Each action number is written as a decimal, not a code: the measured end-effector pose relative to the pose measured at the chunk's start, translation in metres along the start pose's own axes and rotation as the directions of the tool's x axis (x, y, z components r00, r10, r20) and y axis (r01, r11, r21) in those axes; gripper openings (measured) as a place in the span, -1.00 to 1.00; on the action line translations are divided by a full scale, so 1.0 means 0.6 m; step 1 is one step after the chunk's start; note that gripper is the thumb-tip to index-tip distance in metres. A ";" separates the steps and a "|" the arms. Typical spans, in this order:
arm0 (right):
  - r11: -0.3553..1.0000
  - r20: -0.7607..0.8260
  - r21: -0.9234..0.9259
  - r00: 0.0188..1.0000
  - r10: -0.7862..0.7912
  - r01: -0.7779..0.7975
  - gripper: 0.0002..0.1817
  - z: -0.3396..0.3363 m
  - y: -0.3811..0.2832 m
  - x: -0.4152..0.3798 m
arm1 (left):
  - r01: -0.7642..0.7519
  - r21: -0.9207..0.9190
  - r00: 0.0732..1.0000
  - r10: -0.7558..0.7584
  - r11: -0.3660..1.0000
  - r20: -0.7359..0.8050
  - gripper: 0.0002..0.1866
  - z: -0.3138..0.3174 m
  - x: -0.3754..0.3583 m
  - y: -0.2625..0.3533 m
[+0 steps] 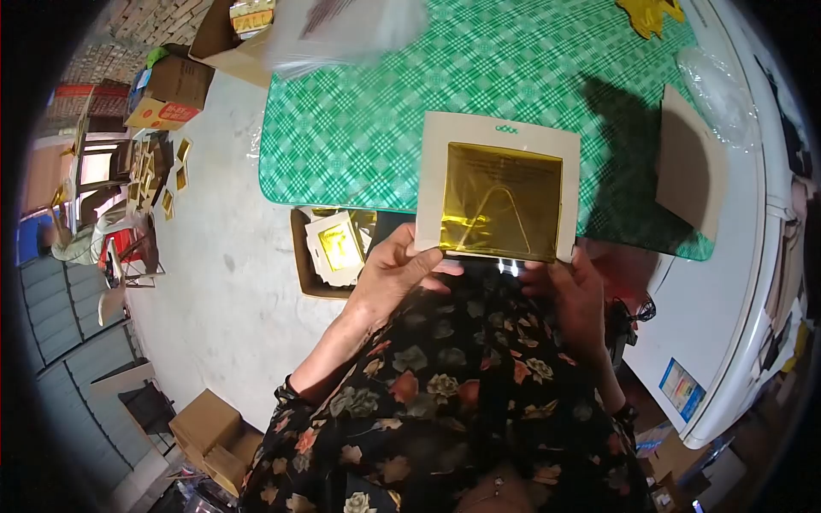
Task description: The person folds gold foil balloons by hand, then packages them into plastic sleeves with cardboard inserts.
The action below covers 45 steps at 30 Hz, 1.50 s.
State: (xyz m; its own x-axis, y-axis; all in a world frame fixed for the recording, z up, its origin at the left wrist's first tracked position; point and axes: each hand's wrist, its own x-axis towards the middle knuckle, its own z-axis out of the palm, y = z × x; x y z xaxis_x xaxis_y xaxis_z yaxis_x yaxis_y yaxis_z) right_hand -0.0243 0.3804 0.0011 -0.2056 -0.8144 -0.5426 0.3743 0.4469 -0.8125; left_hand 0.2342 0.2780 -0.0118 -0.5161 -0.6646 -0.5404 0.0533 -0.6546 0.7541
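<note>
Between both hands I hold a pale cardboard card [434,179] with a shiny gold foil packet [503,197] set against its middle. A small green mark is printed near the card's far edge. My left hand [400,267] pinches the near left corner, thumb on top. At the near right corner, my right hand [575,286] grips the card in the same way, partly in shadow. The card is raised over the near edge of a table with a green checked cloth [359,128]. Below my left hand stands an open box [306,265] with similar gold-windowed cards [340,246].
A stack of clear plastic bags [346,34] lies at the table's far left. On the right are a cardboard sheet [684,162], crumpled clear plastic [717,94] and yellow material [652,15]. Cardboard boxes [205,423] stand on the floor. Another person [77,244] sits far left.
</note>
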 end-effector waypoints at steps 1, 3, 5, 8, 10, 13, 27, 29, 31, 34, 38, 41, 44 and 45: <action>0.999 0.000 -0.035 1.000 -0.010 0.010 -0.79 0.001 0.000 0.001 | -0.010 0.000 1.000 0.010 1.000 -0.003 -0.66 -0.002 0.003 -0.002; 0.998 0.007 -0.061 1.000 -0.023 0.023 -0.82 0.001 0.001 0.003 | -0.027 -0.002 1.000 0.027 1.000 -0.012 -0.65 -0.004 0.004 -0.004; 0.992 0.021 -0.103 0.997 -0.077 0.079 -0.83 -0.003 0.006 0.007 | -0.026 -0.026 0.999 0.025 0.999 -0.027 -0.62 -0.004 0.002 0.001; 0.978 0.021 -0.167 0.992 -0.124 0.125 -0.84 0.004 -0.003 0.009 | -0.043 -0.030 0.999 0.042 0.999 -0.025 -0.58 -0.004 0.003 0.011; 0.972 0.022 -0.165 0.986 -0.164 0.166 -0.84 0.006 -0.004 0.010 | -0.033 -0.037 0.999 0.032 0.999 -0.033 -0.58 -0.005 0.005 0.016; 0.958 0.027 -0.191 0.977 -0.212 0.213 -0.84 0.009 -0.012 0.016 | -0.066 -0.038 0.996 0.064 0.997 -0.057 -0.58 0.000 0.010 0.020; 0.924 -0.023 -0.246 0.951 -0.308 0.293 -0.83 0.022 -0.055 0.044 | -0.024 -0.111 0.998 0.018 0.994 -0.053 -0.76 0.017 0.031 0.066; 0.925 -0.038 -0.262 0.955 -0.296 0.276 -0.84 0.018 -0.050 0.050 | -0.024 -0.137 0.998 0.017 0.990 -0.059 -0.77 0.020 0.034 0.064; 0.931 -0.033 -0.219 0.951 -0.307 0.293 -0.85 0.015 -0.042 0.052 | -0.043 -0.181 0.998 0.035 0.982 -0.051 -0.77 0.023 0.035 0.056; 0.931 -0.039 -0.192 0.946 -0.323 0.310 -0.86 0.020 -0.044 0.056 | -0.082 -0.228 0.997 0.080 0.970 -0.019 -0.77 0.016 0.041 0.038; 0.926 -0.044 -0.218 0.944 -0.326 0.309 -0.87 0.021 -0.050 0.062 | -0.153 -0.108 0.988 0.148 0.982 -0.054 -0.72 0.029 0.039 0.051; 0.934 -0.031 -0.226 0.956 -0.291 0.277 -0.87 0.020 -0.062 0.069 | -0.128 -0.134 0.990 0.119 0.983 -0.075 -0.67 0.039 0.045 0.063; 0.923 -0.018 -0.235 0.948 -0.318 0.306 -0.88 0.013 -0.055 0.074 | -0.138 -0.164 0.987 0.123 0.977 -0.100 -0.66 0.041 0.054 0.063; 0.922 -0.001 -0.247 0.952 -0.307 0.298 -0.88 0.014 -0.057 0.074 | -0.142 -0.213 0.988 0.126 0.967 -0.086 -0.66 0.041 0.056 0.063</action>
State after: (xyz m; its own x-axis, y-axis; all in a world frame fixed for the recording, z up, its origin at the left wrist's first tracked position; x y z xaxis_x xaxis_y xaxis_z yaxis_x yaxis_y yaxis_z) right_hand -0.0388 0.3258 0.0065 -0.3112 -0.9121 -0.2668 0.0610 0.2610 -0.9634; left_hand 0.1978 0.2396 0.0077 -0.4297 -0.7701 -0.4714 0.3066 -0.6155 0.7260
